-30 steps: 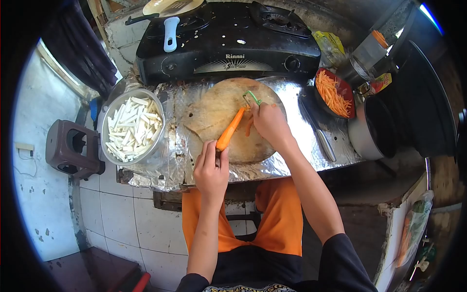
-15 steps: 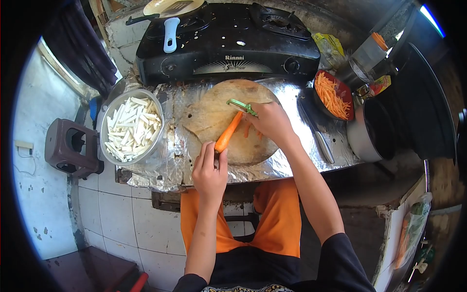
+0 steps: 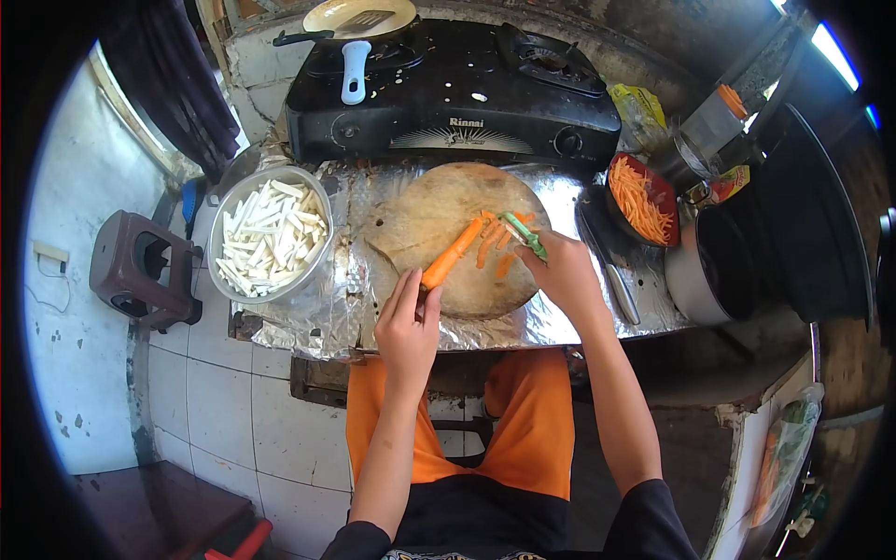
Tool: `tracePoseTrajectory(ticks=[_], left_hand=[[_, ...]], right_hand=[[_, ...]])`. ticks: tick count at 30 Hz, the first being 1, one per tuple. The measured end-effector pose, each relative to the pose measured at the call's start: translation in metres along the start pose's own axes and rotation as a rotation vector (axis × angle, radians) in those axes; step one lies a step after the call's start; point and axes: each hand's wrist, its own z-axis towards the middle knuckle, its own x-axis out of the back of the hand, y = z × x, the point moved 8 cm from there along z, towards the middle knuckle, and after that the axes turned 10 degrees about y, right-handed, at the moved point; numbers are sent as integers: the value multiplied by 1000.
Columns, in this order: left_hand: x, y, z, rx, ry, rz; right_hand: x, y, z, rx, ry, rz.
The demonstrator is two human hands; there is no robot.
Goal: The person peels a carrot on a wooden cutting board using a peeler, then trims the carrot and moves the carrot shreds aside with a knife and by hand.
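My left hand grips the thick end of an orange carrot, which slants up and to the right over a round wooden cutting board. In my right hand is a green-handled peeler, its head just right of the carrot's thin tip. Orange carrot peelings lie on the board beneath the peeler. Both hands have their fingers closed around what they hold.
A bowl of white cut sticks stands left. To the right are a knife, a dark red bowl of shredded carrot and a pot. Behind is a black gas stove carrying a pan.
My right hand has moved right and down with the peeler, away from above the carrot. More peelings now show on the board. The whole view has shifted slightly.
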Motion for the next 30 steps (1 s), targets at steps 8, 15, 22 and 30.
tracePoseTrajectory(ticks=[8,15,22,30], left_hand=[[-1,-3,3,95,-23,-45],[-1,-8,2,81,-8,-48],[-5,-12,-2,90,-14,-11],[-1,4,0,-107,18,70]], right_hand=[[-23,-35,-16,-196,-174,144],[-45,-71,-29,18,-189,114],[-55,-74,-26,41,-257,-21],[-64,-47,-14,-37,-290,-49]])
